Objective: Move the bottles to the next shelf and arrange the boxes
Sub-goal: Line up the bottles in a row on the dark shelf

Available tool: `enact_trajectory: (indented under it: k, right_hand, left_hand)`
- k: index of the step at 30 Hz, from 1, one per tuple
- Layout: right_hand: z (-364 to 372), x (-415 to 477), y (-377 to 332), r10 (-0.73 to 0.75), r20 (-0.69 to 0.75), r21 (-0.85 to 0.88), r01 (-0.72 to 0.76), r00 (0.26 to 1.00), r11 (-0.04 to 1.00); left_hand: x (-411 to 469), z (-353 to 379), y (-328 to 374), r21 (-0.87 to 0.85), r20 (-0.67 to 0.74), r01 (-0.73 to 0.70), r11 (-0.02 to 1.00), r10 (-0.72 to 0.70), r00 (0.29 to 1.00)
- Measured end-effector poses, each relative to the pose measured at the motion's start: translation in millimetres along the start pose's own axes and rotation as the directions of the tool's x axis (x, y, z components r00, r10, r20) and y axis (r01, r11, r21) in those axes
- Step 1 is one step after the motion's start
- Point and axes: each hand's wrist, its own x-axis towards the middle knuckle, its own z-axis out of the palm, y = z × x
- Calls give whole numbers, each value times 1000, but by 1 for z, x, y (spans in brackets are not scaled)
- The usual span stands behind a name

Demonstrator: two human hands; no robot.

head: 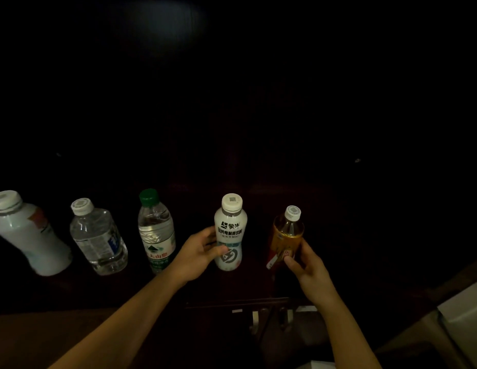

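Five bottles stand in one row. The left hand (198, 253) grasps the milk bottle (231, 225) at 6 o'clock. The right hand (308, 267) grasps the tea bottle (286, 233) at 5 o'clock. Toward 8 o'clock stand two water bottles, the green-capped bottle (156, 230) and the clear bottle (98, 235), and at 9 o'clock one white bottle (29, 235).

Right of the amber tea bottle (287, 235) I've got open dark room, a wide way in. Left is crowded: white drink bottle (230, 233), green-capped water bottle (156, 231), clear water bottle (97, 237) and pale wide-capped bottle (29, 235) in a row, with narrow gaps and none touching.
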Motion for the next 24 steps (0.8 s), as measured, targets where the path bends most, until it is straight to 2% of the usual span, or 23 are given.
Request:
enact_trajectory:
  k: [13, 18, 20, 24]
  right_hand:
    - [2, 0, 1, -6, 15, -10, 6, 1000, 1000]
    - [8, -9, -1, -3, -4, -43, 3, 1000, 999]
    - [10, -16, -4, -12, -55, -31, 10, 998, 999]
    - [16, -37, -15, -68, -303, -59, 52, 951, 997]
  left_hand:
    - [-3, 1, -5, 18, -2, -26, 1000, 26, 1000]
    - [-12, 1, -10, 81, -41, -30, 996, 34, 999]
    - [-19, 0, -12, 99, -74, -32, 995, 39, 997]
    - [-46, -6, -14, 111, -110, -87, 990, 99, 989]
